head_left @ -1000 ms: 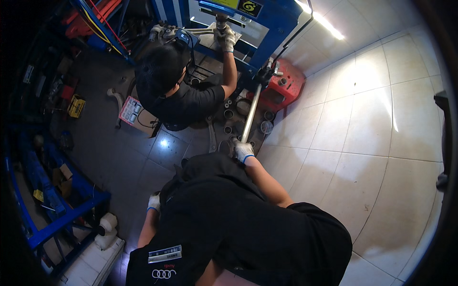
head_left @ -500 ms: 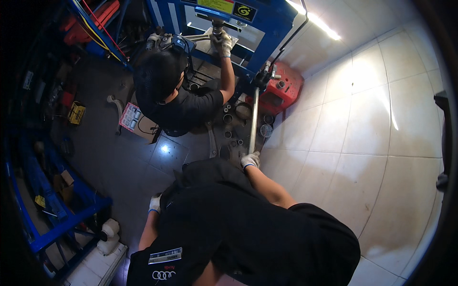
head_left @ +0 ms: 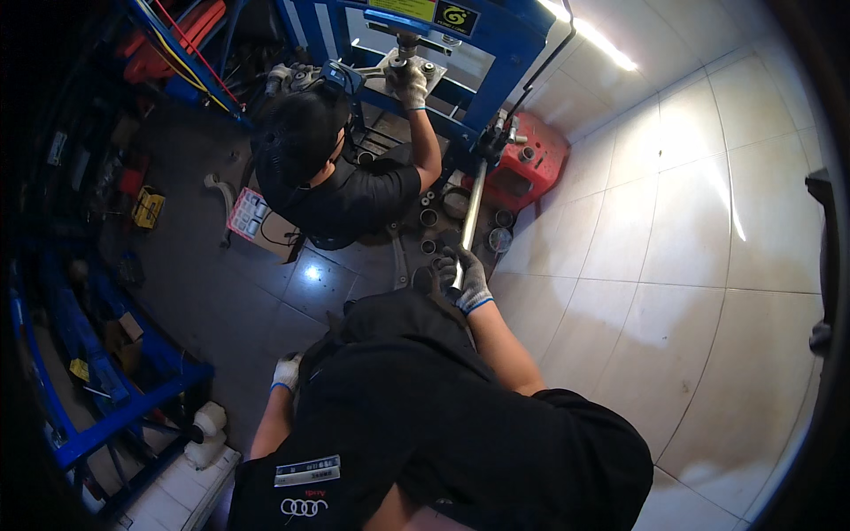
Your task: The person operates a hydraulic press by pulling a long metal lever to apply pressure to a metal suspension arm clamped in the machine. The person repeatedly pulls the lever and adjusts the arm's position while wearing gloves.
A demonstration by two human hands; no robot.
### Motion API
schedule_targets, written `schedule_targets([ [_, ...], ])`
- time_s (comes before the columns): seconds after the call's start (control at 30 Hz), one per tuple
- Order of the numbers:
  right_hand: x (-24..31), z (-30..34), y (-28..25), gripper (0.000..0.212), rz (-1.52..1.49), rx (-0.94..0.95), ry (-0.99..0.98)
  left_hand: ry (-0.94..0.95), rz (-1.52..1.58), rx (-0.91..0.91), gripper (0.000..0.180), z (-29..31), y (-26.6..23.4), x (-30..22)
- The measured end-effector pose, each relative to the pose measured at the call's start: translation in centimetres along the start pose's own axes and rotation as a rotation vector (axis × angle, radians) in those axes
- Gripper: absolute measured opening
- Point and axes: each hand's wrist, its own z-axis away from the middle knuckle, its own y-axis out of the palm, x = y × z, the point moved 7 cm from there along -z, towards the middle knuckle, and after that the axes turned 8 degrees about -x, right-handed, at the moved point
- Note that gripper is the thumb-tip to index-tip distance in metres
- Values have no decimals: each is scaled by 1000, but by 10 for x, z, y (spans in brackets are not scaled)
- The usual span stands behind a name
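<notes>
My right hand [head_left: 474, 279], in a grey-palmed white glove, holds the lower end of a long metal lever bar [head_left: 475, 212]. Its palm is turned up and the fingers curl loosely about the bar. The bar's far end meets a dark pump fitting [head_left: 494, 137] beside a blue press frame [head_left: 505, 71]. Against my dark trouser leg, at the left, lies my gloved left hand [head_left: 287, 372]; its fingers are mostly hidden. A crouching co-worker's gloved hand [head_left: 409, 87] steadies a metal control arm [head_left: 370, 71] beneath the press ram [head_left: 406, 44].
A red plastic container [head_left: 536, 159] stands beside the pump, near the tiled wall [head_left: 655, 230]. Several metal rings and sleeves, one a round ring [head_left: 428, 217], lie on the floor. Another control arm [head_left: 399, 257] lies near my knees. A blue metal frame [head_left: 133, 411] occupies the left.
My right hand has turned from back up to palm up at the bar's end, and the bar's near end sits slightly further left. The co-worker's hand has shifted slightly beneath the ram.
</notes>
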Motion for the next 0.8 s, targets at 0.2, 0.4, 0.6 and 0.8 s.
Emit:
schedule_targets([
  [0.2, 21, 16, -17, 14, 540, -651, -239, 74, -72, -5, 45, -6, 7, -12],
  [0.4, 14, 4, -20, 15, 441, -448, -78, 98, -83, 5, 43, 14, 10, -26],
  [0.6, 13, 6, -24, 11, 407, -338, -32, 42, -70, -10, 42, 29, 11, -25],
  [0.8, 21, 23, -25, 11, 438, -284, -13, 41, -153, 16, 43, 17, 24, -12],
])
